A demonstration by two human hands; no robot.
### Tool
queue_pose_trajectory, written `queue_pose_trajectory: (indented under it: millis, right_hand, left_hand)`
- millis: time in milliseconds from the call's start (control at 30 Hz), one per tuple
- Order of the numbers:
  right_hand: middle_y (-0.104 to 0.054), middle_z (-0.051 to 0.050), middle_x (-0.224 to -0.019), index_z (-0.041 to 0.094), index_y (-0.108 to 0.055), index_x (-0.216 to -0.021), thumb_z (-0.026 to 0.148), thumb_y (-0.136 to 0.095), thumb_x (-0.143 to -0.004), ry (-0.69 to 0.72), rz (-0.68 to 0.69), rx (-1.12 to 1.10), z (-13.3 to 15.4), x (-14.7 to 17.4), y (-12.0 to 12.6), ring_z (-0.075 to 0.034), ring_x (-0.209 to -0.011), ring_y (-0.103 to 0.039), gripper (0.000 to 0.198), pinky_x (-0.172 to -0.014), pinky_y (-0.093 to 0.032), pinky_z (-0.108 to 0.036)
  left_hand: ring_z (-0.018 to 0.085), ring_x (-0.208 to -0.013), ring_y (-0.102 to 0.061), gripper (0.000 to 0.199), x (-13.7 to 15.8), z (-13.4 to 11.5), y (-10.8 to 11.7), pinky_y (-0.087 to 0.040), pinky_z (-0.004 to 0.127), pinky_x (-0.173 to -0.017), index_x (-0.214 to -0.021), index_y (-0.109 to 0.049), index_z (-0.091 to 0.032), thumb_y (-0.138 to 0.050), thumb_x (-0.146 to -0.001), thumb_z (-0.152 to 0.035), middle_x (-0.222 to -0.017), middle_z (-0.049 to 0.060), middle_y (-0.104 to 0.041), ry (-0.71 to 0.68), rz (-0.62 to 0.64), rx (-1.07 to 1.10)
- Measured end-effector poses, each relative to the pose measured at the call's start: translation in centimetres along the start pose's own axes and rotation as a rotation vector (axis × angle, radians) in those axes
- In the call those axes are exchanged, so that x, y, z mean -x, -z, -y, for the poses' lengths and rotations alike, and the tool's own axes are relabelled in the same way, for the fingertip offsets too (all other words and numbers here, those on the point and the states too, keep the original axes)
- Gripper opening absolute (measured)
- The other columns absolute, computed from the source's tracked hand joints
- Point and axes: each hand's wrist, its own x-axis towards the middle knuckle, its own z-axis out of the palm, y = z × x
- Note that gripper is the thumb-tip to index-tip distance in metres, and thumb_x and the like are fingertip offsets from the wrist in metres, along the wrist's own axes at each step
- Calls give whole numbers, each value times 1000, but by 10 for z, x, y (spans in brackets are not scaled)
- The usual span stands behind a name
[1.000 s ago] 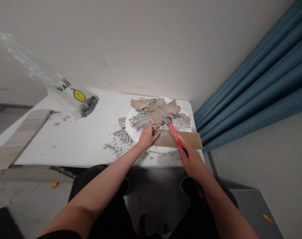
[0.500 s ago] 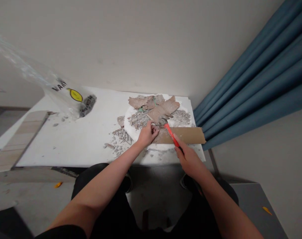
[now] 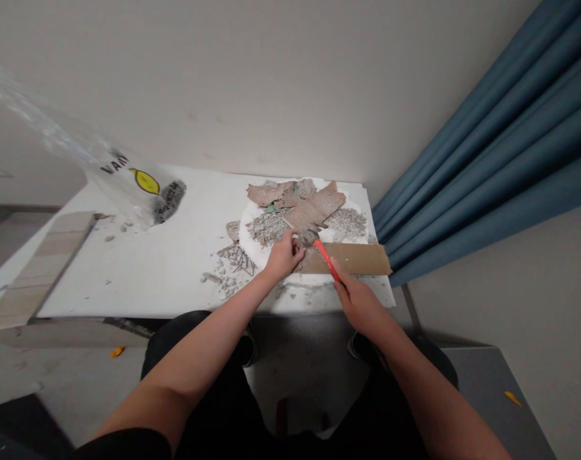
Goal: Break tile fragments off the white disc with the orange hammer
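My right hand [image 3: 355, 295] is closed round the red handle of a hammer [image 3: 326, 258]. The hammer's head sits low over the near end of a brown board [image 3: 355, 258], close to my left fingertips. My left hand [image 3: 285, 254] has its fingers curled in and rests at the board's left end; what they pinch is too small to make out. Just beyond lie broken brown sheet pieces [image 3: 314, 209] with rough edges. Grey crumbled rubble [image 3: 268, 227] is heaped to their left, and finer grey rubble [image 3: 348, 223] to their right.
Everything lies on a white-covered table [image 3: 141, 275] against a wall. At its left stand a clear plastic bag [image 3: 131, 185] with dark contents and a wooden plank [image 3: 41, 268]. Thin scraps and crumbs [image 3: 235, 260] lie left of my hand. A blue curtain [image 3: 486, 140] hangs at the right edge.
The hammer's head has dropped slightly to the left, nearer my left fingers, and my right hand has moved a little with it. My left hand stays in place.
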Motion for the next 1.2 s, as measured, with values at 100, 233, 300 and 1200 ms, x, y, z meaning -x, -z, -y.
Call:
queue_pose_trajectory:
  millis: [100, 233, 300, 1200]
  right_hand:
    - [-72, -14, -123, 23, -36, -160, 33, -38, -102, 18, -33, -17, 3, 1, 0, -30, -105, -71, 58, -86, -56, -39]
    - [-73, -14, -121, 22, -37, -159, 30, -38, -102, 23, -26, 6, 4, 0, -1, -31, -103, -71, 58, -84, -56, -40]
    - [-76, -13, -111, 22, -39, -159, 30, -38, -101, 7, 3, 16, 4, 0, -2, -30, -96, -73, 58, -81, -56, -39]
    - [-71, -16, -126, 20, -37, -160, 30, -37, -103, 12, 21, -7, -1, 5, -3, -30, -104, -72, 58, -89, -55, -40]
  left_hand:
    - [14, -64, -59, 42, 0, 0, -1, -44, 27, -65, -123, -43, -21, -60, -85, -27, -78, -3, -67, 1, 13, 8]
    - [14, -64, -59, 43, -1, 1, -1, -44, 27, -65, -123, -44, -22, -61, -85, -26, -77, -4, -66, -6, 10, -14]
    - [14, -64, -59, 44, -1, 1, -1, -43, 26, -65, -124, -44, -21, -62, -85, -26, -75, -5, -65, 5, -1, -30]
    - [12, -70, -59, 43, 0, 1, -2, -45, 25, -69, -123, -45, -22, -62, -84, -25, -84, -3, -65, -49, -13, 29]
